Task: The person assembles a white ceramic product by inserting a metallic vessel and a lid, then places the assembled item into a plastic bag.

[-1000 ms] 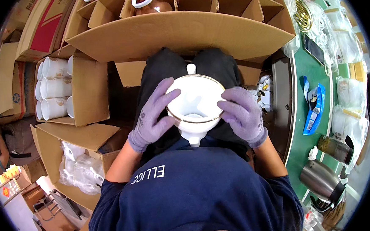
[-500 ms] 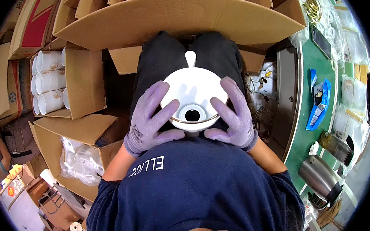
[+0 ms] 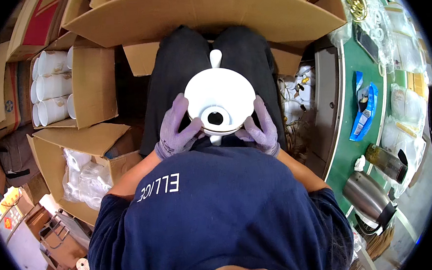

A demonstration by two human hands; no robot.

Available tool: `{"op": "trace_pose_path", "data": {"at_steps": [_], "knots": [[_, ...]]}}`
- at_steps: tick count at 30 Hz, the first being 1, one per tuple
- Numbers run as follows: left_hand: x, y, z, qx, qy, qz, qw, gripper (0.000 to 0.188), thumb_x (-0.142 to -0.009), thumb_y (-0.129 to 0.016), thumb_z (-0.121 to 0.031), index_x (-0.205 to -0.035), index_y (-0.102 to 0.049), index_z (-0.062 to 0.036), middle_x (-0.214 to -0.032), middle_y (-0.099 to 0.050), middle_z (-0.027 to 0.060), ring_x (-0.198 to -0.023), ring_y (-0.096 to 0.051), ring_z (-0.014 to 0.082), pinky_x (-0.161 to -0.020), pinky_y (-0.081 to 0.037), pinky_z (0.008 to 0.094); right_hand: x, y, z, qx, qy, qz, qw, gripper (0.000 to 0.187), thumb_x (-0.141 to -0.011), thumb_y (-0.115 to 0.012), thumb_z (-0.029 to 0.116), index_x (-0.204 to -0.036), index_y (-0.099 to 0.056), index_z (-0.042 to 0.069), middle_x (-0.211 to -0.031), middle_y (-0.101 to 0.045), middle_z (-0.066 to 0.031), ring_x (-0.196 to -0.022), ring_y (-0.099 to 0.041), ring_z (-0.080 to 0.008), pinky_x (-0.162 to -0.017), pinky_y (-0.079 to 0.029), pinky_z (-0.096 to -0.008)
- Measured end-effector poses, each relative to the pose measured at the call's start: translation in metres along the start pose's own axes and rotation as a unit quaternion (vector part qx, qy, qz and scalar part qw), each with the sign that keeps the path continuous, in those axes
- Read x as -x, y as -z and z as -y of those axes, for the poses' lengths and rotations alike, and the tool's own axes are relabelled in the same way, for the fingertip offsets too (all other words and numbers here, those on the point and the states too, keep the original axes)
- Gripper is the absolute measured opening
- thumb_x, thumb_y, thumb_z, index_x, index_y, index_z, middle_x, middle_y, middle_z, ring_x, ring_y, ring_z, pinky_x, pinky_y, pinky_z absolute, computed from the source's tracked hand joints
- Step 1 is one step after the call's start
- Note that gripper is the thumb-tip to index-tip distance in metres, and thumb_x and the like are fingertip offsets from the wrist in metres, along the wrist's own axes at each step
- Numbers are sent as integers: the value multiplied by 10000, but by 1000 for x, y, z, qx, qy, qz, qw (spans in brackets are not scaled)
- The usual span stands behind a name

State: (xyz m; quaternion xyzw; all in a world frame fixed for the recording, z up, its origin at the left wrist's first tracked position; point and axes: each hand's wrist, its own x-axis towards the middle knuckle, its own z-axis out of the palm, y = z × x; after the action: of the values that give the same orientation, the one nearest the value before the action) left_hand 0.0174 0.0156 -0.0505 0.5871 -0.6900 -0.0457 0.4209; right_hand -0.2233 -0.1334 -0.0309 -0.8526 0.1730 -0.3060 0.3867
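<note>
Over my lap is a white round pot [image 3: 240, 86] with a thin gold line near its rim. One handle-like projection [image 3: 216, 58] points away from me, and another [image 3: 216, 140] points toward my shirt. On its near side, a raised white collar surrounds a dark round opening [image 3: 215, 118]. My left hand [image 3: 177, 127], in a lavender glove, grips its left near edge with thumb and fingers. The matching gloved right hand [image 3: 261, 129] grips the right near edge. Some fingertips are hidden behind the pot.
A big divided carton [image 3: 203, 12] stands beyond my knees. To the left are a carton of white cups [image 3: 54, 85] and an open carton with plastic-wrapped white pieces [image 3: 87, 180]. At right, a green bench [image 3: 344, 171] bears a blue packet [image 3: 364, 111] and a steel jug [image 3: 368, 197].
Both hands have moved down the sides of the pot, and their fingers have closed in on its near edge. The near projection now shows below the rim. The whole view has shifted slightly.
</note>
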Motion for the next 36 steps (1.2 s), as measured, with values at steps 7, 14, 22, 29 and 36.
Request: {"op": "trace_pose_path", "data": {"at_steps": [7, 14, 22, 29, 36], "knots": [[-72, 53, -22, 157, 242, -24, 957, 856, -808, -780, -375, -1459, -403, 33, -1521, -365, 293, -1392, -406, 444, -1163, -323, 462, -49, 25, 23, -149, -149, -125, 969, 689, -840, -591, 176, -1440, -388, -96, -1497, -395, -301, -1397, -410, -411, -1172, -295, -461], [-69, 69, -15, 176, 239, 89, 951, 958, -767, -827, -415, -1479, -367, 31, -1486, -390, 315, -1322, -475, 443, -1112, -385, 476, -77, 49, 26, 7, -165, 206, 965, 1111, -738, -819, 434, -1510, -228, -104, -1439, -432, -348, -1321, -450, -487, -1111, -365, -492], [-303, 138, 125, -292, 94, 159, 938, 566, -834, -742, -342, -1324, -587, -105, -1171, -646, 187, -1083, -633, 377, -960, -496, 441, -150, 55, -9, -70, -137, -49, 987, 677, -856, -667, 105, -1459, -407, -60, -1308, -582, -233, -1183, -593, -312, -1036, -453, -403], [-329, 121, 143, -249, 59, 230, 939, 523, -763, -752, -304, -1248, -627, -152, -1107, -624, 186, -1054, -628, 379, -937, -503, 442, -166, 47, -12, -73, -130, -69, 986, 538, -876, -682, 103, -1366, -522, -50, -1208, -650, -210, -1131, -641, -295, -1000, -492, -382], [-342, 217, -2, 69, 46, -98, 992, 496, -791, -618, -51, -1278, -577, 37, -1081, -646, 98, -958, -649, 158, -842, -533, 288, -216, 54, -15, -266, -86, -87, 956, 793, -916, -696, 318, -1518, -309, -24, -1439, -492, -214, -1261, -542, -269, -1062, -441, -373]]}}
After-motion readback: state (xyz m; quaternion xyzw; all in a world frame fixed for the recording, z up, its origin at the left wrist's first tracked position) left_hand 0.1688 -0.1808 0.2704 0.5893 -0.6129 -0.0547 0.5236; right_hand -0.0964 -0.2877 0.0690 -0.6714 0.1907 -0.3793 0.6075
